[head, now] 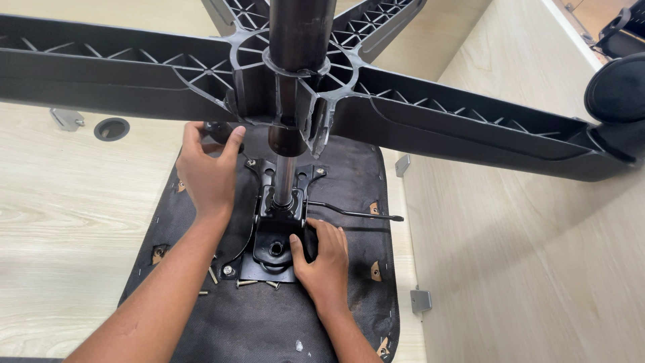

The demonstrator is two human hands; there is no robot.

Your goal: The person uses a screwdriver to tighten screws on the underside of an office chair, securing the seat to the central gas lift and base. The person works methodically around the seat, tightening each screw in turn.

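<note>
An upside-down office chair seat [349,175], covered in black fabric, lies on a light wooden table [60,222]. A black metal tilt mechanism [272,252] is mounted on it, with a gas lift cylinder [287,134] rising from it into a black star-shaped base [430,114] close to the camera. My left hand [208,171] reaches to the far left corner of the mechanism, fingers curled on a dark part there. My right hand [326,262] rests on the mechanism's right side, thumb against the plate. A thin lever [356,214] sticks out to the right.
Loose screws [252,283] lie on the fabric by the plate's near edge. A round cable hole [111,128] and a metal bracket [66,119] sit in the table at left. A wooden partition [537,235] stands on the right, a castor wheel [617,87] at upper right.
</note>
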